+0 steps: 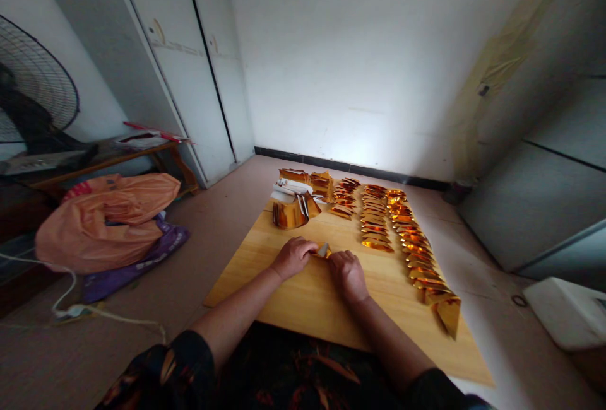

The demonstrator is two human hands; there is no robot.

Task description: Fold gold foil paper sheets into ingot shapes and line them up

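Observation:
Between my two hands is a small piece of gold foil paper [324,250], partly folded, with a pale patch showing on it. My left hand [294,257] pinches its left end, and my right hand [349,274] grips the right end with curled fingers. Just beyond my left hand lies a curved stack of gold foil sheets [290,213]. Folded gold foil pieces stand in rows on the wooden board: a short row [344,199], a middle row [375,217] and a long row [416,252] down the right side.
The wooden board [279,299] lies in front of me. White paper rolls [292,188] and more gold sheets [322,184] are at its far edge. Leftward are an orange bag [108,221], a purple bag [142,258], a cable [118,318] and a fan [35,82]. A white box [565,309] stands right.

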